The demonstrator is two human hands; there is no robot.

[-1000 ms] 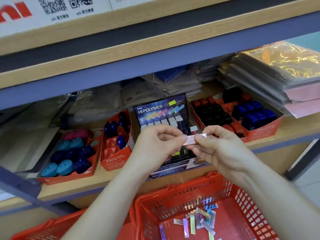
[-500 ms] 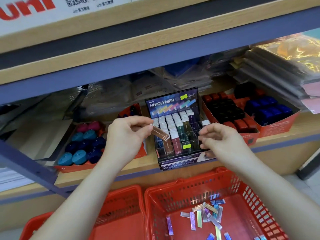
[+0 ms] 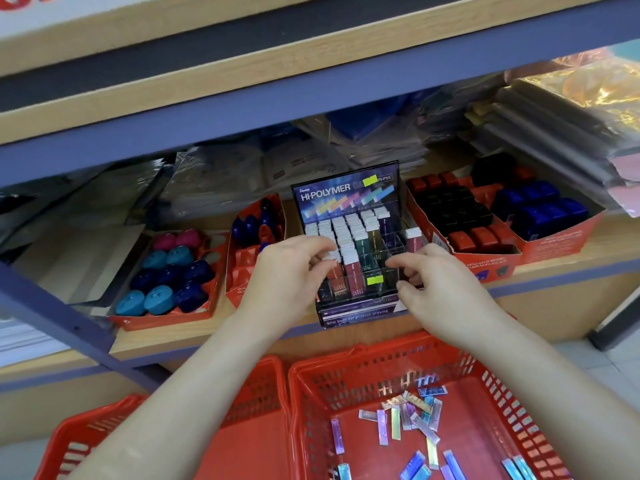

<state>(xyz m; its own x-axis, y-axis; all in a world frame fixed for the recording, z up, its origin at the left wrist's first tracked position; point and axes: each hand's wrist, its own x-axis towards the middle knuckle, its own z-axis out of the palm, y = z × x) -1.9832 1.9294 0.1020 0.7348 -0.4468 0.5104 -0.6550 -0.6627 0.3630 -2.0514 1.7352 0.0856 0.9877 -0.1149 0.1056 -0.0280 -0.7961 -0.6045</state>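
Note:
A black Hi-Polymer display case (image 3: pixel 346 192) stands on the wooden shelf, with upright slim erasers in its clear compartments. My left hand (image 3: pixel 284 271) pinches a reddish-brown slim eraser (image 3: pixel 335 271) with a white tip, held upright at the case's front left column. At the case's front right corner is my right hand (image 3: pixel 436 282), its fingers loosely curled by the clear divider with nothing visible between them. Below the shelf, a red basket (image 3: pixel 346 372) holds several loose shiny slim erasers (image 3: pixel 408 417).
Red cardboard trays flank the case: blue, teal and pink sharpeners (image 3: pixel 166 271) on the left, black, red and blue ones (image 3: pixel 485 220) on the right. Stacked plastic-wrapped packs (image 3: pixel 554 133) fill the shelf's back. A second red basket (image 3: pixel 263 393) sits lower left.
My right hand let go of the eraser and my left hand carried it to the display's front left column. My right hand moved down to the case's front right.

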